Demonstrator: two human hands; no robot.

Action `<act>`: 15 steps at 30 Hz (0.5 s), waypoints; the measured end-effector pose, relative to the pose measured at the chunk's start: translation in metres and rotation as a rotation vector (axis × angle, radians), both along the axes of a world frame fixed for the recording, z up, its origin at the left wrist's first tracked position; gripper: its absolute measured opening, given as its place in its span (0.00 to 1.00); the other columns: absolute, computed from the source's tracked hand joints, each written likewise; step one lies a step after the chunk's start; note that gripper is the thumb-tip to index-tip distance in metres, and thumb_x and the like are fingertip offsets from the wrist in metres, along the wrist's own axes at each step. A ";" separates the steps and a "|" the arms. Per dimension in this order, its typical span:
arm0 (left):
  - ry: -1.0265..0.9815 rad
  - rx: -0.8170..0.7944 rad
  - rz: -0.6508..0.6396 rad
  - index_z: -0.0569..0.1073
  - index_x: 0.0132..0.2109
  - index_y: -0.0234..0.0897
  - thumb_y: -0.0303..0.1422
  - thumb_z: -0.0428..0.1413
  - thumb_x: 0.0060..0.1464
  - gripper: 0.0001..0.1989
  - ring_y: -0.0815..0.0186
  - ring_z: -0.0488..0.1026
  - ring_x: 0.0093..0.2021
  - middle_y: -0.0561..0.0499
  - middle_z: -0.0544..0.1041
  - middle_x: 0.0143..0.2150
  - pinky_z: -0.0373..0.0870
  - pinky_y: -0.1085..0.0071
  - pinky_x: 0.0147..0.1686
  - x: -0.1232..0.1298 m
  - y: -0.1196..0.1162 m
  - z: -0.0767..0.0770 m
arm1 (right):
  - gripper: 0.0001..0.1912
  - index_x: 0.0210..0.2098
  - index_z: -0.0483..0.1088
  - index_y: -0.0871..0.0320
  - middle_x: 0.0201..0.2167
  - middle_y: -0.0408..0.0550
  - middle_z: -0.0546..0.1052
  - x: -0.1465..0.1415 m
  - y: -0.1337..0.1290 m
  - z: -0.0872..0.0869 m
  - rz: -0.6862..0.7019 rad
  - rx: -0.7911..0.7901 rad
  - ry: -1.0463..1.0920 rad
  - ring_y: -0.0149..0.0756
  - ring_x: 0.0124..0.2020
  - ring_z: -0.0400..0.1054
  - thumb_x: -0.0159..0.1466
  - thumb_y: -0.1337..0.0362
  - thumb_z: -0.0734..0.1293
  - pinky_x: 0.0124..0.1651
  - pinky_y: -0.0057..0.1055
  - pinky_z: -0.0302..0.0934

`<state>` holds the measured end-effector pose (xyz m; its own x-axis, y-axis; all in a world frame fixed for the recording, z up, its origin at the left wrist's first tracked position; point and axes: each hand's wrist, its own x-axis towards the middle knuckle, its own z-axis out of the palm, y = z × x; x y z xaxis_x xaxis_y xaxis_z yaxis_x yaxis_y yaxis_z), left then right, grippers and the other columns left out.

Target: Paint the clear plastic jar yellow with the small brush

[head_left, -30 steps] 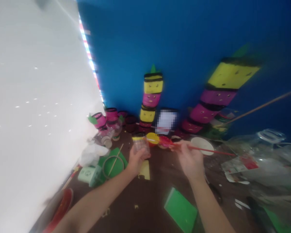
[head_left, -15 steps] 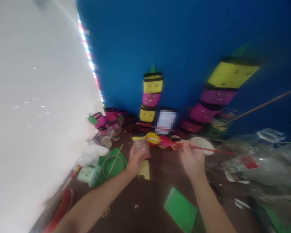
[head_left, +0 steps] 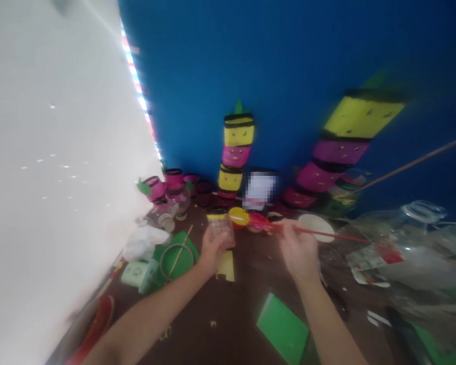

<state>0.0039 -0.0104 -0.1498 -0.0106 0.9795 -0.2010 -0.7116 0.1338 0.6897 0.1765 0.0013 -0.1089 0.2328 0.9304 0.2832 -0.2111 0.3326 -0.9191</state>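
A clear plastic cup-like piece (head_left: 221, 230) with a yellow band along its top edge is gripped in my left hand (head_left: 213, 251), fingers wrapped round its side. My right hand (head_left: 299, 248) pinches a long red-handled paintbrush (head_left: 338, 236), held almost level and pointing left. The brush's tip is close to the yellow edge; blur hides whether they touch. Just behind the brush sit a round container of yellow paint (head_left: 238, 215) and one of pink paint (head_left: 257, 223). A pale yellow paper scrap (head_left: 228, 267) lies below my left hand.
Stacked yellow and pink painted figures (head_left: 233, 157) stand against the blue wall, beside a blurred-out screen (head_left: 259, 190). Green paper (head_left: 283, 327) lies in front. A tape ring (head_left: 163, 268) rests at left, a white bowl (head_left: 313, 223) and clear plastic bottles (head_left: 421, 243) at right.
My right hand has shifted slightly left with the paintbrush, bringing its tip nearer the plastic piece. My left hand stays nearly still around that piece.
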 end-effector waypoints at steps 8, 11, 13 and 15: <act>0.006 0.012 -0.009 0.69 0.41 0.36 0.36 0.66 0.33 0.25 0.70 0.71 0.29 0.52 0.74 0.32 0.67 0.71 0.30 0.000 0.000 0.001 | 0.11 0.29 0.69 0.56 0.25 0.44 0.73 0.000 -0.002 0.005 0.021 0.033 -0.002 0.33 0.25 0.69 0.55 0.55 0.68 0.32 0.35 0.68; 0.005 0.011 -0.011 0.69 0.41 0.36 0.37 0.66 0.32 0.25 0.70 0.71 0.29 0.52 0.75 0.32 0.67 0.70 0.31 -0.001 0.000 0.000 | 0.11 0.29 0.69 0.56 0.25 0.44 0.73 0.000 -0.002 0.003 0.017 0.018 -0.020 0.33 0.25 0.69 0.55 0.55 0.68 0.32 0.35 0.68; 0.002 0.006 -0.007 0.69 0.40 0.37 0.36 0.66 0.33 0.25 0.69 0.72 0.29 0.52 0.75 0.33 0.67 0.70 0.31 -0.001 0.000 0.000 | 0.11 0.29 0.69 0.57 0.25 0.45 0.74 0.003 0.000 0.002 -0.005 0.013 -0.018 0.33 0.24 0.69 0.55 0.55 0.68 0.33 0.35 0.68; -0.005 0.008 -0.005 0.70 0.40 0.37 0.36 0.66 0.33 0.24 0.69 0.72 0.30 0.52 0.75 0.32 0.67 0.70 0.31 -0.001 0.000 0.001 | 0.11 0.28 0.69 0.57 0.25 0.44 0.73 0.006 0.001 0.003 -0.034 0.018 -0.003 0.32 0.24 0.69 0.54 0.55 0.69 0.33 0.36 0.68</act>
<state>0.0032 -0.0108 -0.1492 -0.0046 0.9811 -0.1937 -0.7145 0.1323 0.6870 0.1820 0.0018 -0.1061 0.2638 0.9166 0.3005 -0.1967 0.3561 -0.9135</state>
